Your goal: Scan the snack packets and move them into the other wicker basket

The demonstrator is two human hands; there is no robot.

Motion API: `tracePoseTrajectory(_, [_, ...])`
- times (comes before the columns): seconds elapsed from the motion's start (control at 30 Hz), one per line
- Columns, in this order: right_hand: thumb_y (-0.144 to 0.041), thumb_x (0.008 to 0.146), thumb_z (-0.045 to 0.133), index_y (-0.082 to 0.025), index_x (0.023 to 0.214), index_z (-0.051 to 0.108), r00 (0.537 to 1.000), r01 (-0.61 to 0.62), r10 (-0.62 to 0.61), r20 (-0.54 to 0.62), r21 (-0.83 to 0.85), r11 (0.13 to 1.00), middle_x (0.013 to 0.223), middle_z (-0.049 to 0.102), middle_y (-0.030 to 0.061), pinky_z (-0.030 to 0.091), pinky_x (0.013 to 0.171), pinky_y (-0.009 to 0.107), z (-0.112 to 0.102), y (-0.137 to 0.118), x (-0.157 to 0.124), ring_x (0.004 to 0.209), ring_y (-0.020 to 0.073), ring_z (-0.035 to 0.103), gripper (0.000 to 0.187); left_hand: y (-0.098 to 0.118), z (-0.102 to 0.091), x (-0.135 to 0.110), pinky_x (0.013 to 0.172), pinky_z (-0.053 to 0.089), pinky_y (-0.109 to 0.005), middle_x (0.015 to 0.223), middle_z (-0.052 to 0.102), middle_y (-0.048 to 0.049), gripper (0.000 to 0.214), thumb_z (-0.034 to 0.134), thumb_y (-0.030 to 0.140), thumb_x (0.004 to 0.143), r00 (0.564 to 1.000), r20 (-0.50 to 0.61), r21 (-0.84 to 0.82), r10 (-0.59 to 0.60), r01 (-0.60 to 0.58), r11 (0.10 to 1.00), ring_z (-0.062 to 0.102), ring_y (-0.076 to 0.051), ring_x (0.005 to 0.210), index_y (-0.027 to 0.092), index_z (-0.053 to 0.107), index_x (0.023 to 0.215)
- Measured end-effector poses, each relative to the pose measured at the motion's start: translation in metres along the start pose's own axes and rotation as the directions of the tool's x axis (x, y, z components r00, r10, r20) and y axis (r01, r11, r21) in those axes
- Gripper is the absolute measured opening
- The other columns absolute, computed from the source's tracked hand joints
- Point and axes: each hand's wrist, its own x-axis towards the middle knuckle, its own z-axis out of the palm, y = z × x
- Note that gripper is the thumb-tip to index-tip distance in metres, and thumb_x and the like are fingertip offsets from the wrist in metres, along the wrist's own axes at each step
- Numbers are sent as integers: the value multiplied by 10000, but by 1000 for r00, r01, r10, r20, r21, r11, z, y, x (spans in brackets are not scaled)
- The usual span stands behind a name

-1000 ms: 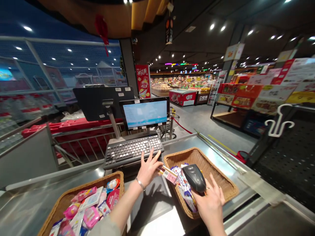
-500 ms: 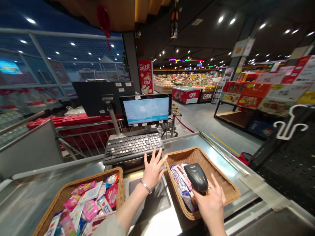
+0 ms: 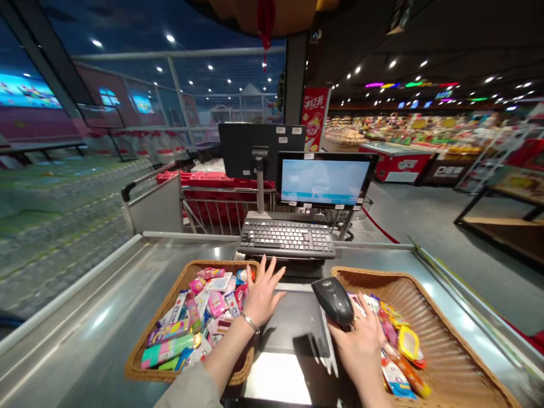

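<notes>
My right hand point(image 3: 359, 343) is wrapped around a black barcode scanner point(image 3: 334, 300), held above the left rim of the right wicker basket point(image 3: 446, 328). Inside that basket, candy packets and a yellow-topped package point(image 3: 408, 342) lie towards its left side. My left hand point(image 3: 262, 293) holds nothing, its fingers spread. It hovers by the right rim of the left wicker basket point(image 3: 136, 354), which is full of colourful sweets and small packaged goods point(image 3: 216, 304). A bracelet point(image 3: 250, 323) circles my left wrist. Part of the left basket is hidden behind my forearm.
Between the baskets a grey flat panel point(image 3: 293, 317) is set into the metal counter point(image 3: 102, 300). Behind it stand a keyboard point(image 3: 289, 237), a lit monitor point(image 3: 325, 181) and a second screen point(image 3: 259, 150) seen from the back. A shopping trolley point(image 3: 216, 207) stands beyond.
My view has swung left, showing more of the left basket. My left hand has shifted towards that basket. The scanner in my right hand has moved from over the right basket's inside to its left rim.
</notes>
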Motion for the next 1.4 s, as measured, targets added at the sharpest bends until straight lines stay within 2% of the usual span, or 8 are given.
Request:
tracePoseTrajectory(0.13, [-389, 732, 578, -206, 1047, 692, 988, 87, -96, 125, 77, 993, 1212, 658, 114, 237, 1103, 550, 15, -27, -3, 1323, 327, 416, 382, -28, -11, -23, 1106, 95, -742, 1580, 289, -110, 625, 607, 253, 865, 993, 7, 50, -116, 116, 992, 143, -345, 1484, 291, 382, 1448])
tracePoseTrajectory(0.4, [-355, 703, 611, -240, 914, 718, 960, 142, -167, 224, 123, 982, 1167, 693, 73, 212, 1106, 561, 42, -64, -15, 1331, 331, 418, 263, -85, -28, -65, 1095, 89, -752, 1557, 330, -140, 577, 598, 268, 866, 964, -18, 128, -265, 265, 956, 183, -368, 1470, 283, 436, 1419])
tracePoseTrajectory(0.53, [-367, 709, 613, -245, 838, 721, 944, 137, -173, 280, 144, 980, 1142, 706, 52, 190, 1120, 556, 51, -75, -19, 1333, 332, 420, 208, -111, -30, -80, 1081, 102, -764, 1572, 311, -102, 581, 650, 234, 825, 950, 67, 165, -306, 292, 942, 168, -378, 1472, 346, 491, 1372])
tracePoseTrajectory(0.67, [-358, 686, 627, -251, 783, 718, 937, 112, -157, 310, 159, 981, 1144, 708, 33, 173, 1126, 563, 58, -84, -23, 1340, 340, 412, 171, -129, -28, -84, 1096, 44, -751, 1588, 291, -44, 540, 698, 269, 797, 930, 224, 181, -290, 253, 950, 138, -375, 1479, 421, 560, 1297])
tracePoseTrajectory(0.77, [-350, 680, 627, -260, 778, 721, 936, 99, -149, 320, 166, 981, 1152, 706, 22, 173, 1125, 565, 61, -88, -25, 1339, 343, 412, 163, -137, -22, -82, 1112, -19, -725, 1589, 294, -20, 475, 714, 318, 791, 919, 318, 159, -233, 191, 969, 124, -363, 1484, 433, 606, 1239])
tracePoseTrajectory(0.87, [-359, 684, 627, -269, 788, 727, 933, 90, -142, 331, 167, 982, 1162, 703, 15, 185, 1117, 569, 62, -91, -26, 1333, 348, 415, 170, -143, -15, -79, 1102, -73, -722, 1586, 305, -15, 412, 738, 307, 767, 917, 357, 138, -177, 136, 981, 121, -355, 1487, 419, 659, 1156])
tracePoseTrajectory(1.1, [-353, 676, 638, -281, 869, 744, 928, 29, -85, 363, 158, 987, 1213, 681, 7, 160, 1124, 581, 65, -90, -29, 1362, 354, 378, 231, -149, 1, -71, 1088, -99, -724, 1576, 326, -38, 212, 758, 314, 731, 891, 444, 110, -91, 46, 993, 141, -366, 1481, 311, 726, 941])
tracePoseTrajectory(1.4, [-354, 678, 631, -285, 862, 749, 928, 25, -79, 364, 150, 988, 1197, 688, 3, 195, 1115, 577, 71, -92, -30, 1349, 350, 396, 229, -142, 5, -64, 1100, -41, -737, 1578, 318, -66, 251, 710, 161, 709, 871, 484, 183, -81, -10, 983, 180, -354, 1475, 243, 664, 941])
